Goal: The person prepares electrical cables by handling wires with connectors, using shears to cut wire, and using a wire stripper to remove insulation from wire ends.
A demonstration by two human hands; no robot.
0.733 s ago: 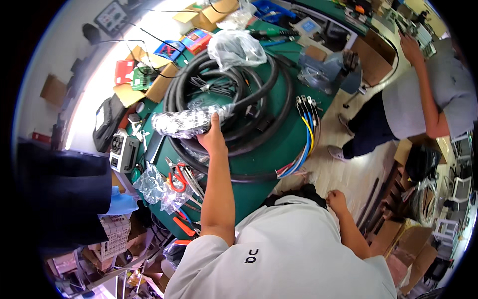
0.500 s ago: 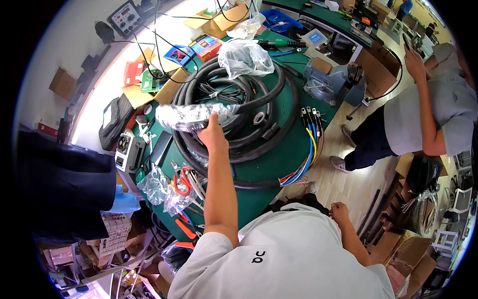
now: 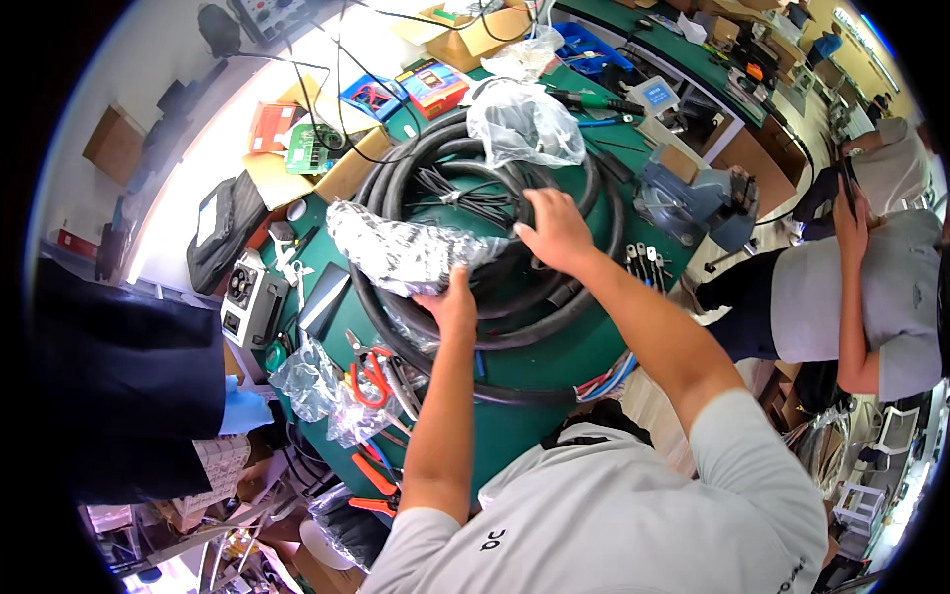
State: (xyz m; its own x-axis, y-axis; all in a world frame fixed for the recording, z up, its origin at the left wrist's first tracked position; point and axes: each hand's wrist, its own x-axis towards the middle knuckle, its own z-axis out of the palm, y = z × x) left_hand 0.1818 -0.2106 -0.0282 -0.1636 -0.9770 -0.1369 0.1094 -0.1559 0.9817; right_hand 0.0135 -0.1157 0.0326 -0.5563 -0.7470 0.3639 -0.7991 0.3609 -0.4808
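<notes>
Below, a green tabletop [image 3: 534,368] bears coiled black cable [image 3: 505,322] beside pale flooring [image 3: 658,401].

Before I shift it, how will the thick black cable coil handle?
The thick black cable coil is probably heavy, given its many loops. It seems stiff, holding broad curves. Its thinner coloured wires likely bend more easily.
</notes>
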